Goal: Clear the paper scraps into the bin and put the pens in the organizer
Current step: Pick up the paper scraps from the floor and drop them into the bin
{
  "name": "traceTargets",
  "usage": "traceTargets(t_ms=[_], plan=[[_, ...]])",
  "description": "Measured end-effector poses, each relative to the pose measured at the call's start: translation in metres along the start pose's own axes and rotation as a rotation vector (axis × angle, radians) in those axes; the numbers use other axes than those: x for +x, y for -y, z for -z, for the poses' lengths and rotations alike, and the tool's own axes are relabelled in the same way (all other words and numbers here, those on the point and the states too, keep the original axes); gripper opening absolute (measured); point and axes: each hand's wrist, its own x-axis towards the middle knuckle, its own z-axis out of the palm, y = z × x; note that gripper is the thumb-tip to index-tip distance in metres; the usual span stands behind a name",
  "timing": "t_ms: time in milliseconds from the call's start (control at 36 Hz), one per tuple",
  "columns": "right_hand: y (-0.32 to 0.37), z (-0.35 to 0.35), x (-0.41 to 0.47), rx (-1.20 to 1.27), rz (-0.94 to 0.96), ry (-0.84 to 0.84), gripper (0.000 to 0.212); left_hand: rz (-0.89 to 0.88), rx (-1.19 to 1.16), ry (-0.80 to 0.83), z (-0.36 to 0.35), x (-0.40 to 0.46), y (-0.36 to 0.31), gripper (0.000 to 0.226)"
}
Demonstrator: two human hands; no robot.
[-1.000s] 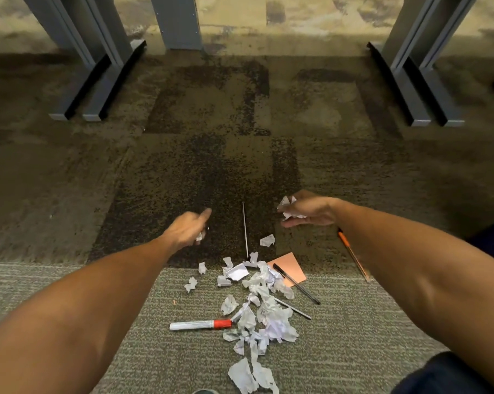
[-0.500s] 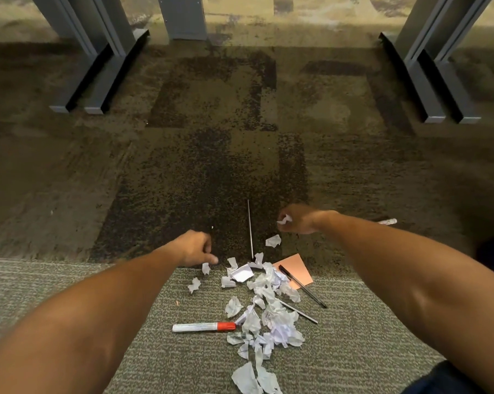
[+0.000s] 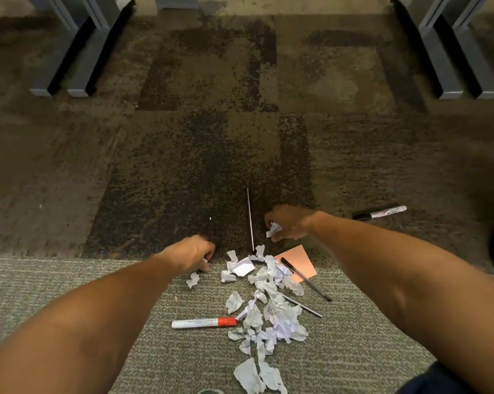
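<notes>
We see the pile of paper scraps (image 3: 268,308) low in the middle of the carpet (image 3: 211,155). At its 12 o'clock, our right hand (image 3: 290,223) pinches one white scrap (image 3: 273,229). At 10 o'clock our left hand (image 3: 193,253) curls around a tiny bit, and a red-capped marker (image 3: 204,322) lies at 8 o'clock.

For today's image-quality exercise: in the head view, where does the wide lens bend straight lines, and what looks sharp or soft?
Head view: the grey table legs splay outward toward the top corners, a wide-angle bend; both forearms balloon at the bottom edge. The paper scraps and red-capped marker are fairly crisp; the left hand and right hand look slightly soft. Lighting is dim and even, no glare.
</notes>
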Motion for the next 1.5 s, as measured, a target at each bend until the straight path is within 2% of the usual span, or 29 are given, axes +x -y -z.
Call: traceTargets(t_ms=[111, 194, 306, 389, 528, 583, 667, 750, 806, 861, 917, 1167, 1278, 1389, 1500], plan=[[-0.001, 0.002, -0.005, 0.142, -0.065, 0.047, 0.015, 0.011, 0.002, 0.035, 0.0, -0.003, -0.003, 0.009], [-0.002, 0.003, -0.01, 0.225, -0.122, 0.075, 0.015, -0.001, -0.023, 0.05, 0.004, -0.007, -0.006, 0.006], [-0.003, 0.007, -0.02, 0.318, -0.184, 0.1, 0.018, -0.046, -0.03, 0.01, 0.012, -0.014, -0.014, 0.016], [-0.003, 0.01, -0.031, 0.402, -0.213, 0.103, 0.019, -0.017, -0.048, -0.005, 0.022, -0.018, -0.018, 0.021], [0.001, 0.02, -0.05, 0.474, -0.237, 0.071, 0.026, 0.04, -0.212, -0.089, 0.039, -0.024, -0.029, 0.042], [0.003, 0.026, -0.055, 0.452, -0.228, 0.033, 0.029, 0.059, -0.282, -0.116, 0.045, -0.027, -0.038, 0.048], [0.007, 0.032, -0.064, 0.432, -0.205, -0.014, 0.027, 0.091, -0.36, -0.131, 0.052, -0.029, -0.056, 0.043], [0.006, 0.035, -0.072, 0.449, -0.21, -0.007, 0.016, 0.091, -0.42, -0.156, 0.051, -0.029, -0.074, 0.032], [0.004, 0.034, -0.078, 0.449, -0.213, 0.022, 0.011, 0.086, -0.425, -0.184, 0.045, -0.026, -0.086, 0.013], [0.002, 0.03, -0.082, 0.438, -0.215, 0.056, 0.019, 0.084, -0.398, -0.187, 0.039, -0.021, -0.1, 0.019], [0.001, 0.023, -0.084, 0.405, -0.226, 0.061, 0.012, 0.083, -0.377, -0.188, 0.034, -0.017, -0.111, 0.024], [0.005, -0.019, -0.083, 0.111, -0.265, 0.052, 0.067, 0.14, -0.323, -0.13, 0.008, -0.005, -0.128, 0.039], [0.013, -0.034, -0.082, 0.085, -0.241, 0.136, 0.065, 0.139, -0.3, -0.095, 0.0, -0.003, -0.13, 0.042], [0.026, -0.043, -0.074, 0.042, -0.215, 0.18, 0.051, 0.112, -0.281, -0.096, -0.002, 0.002, -0.136, 0.04], [0.035, -0.048, -0.068, 0.003, -0.203, 0.172, 0.053, 0.121, -0.249, -0.124, -0.007, 0.007, -0.143, 0.032]])
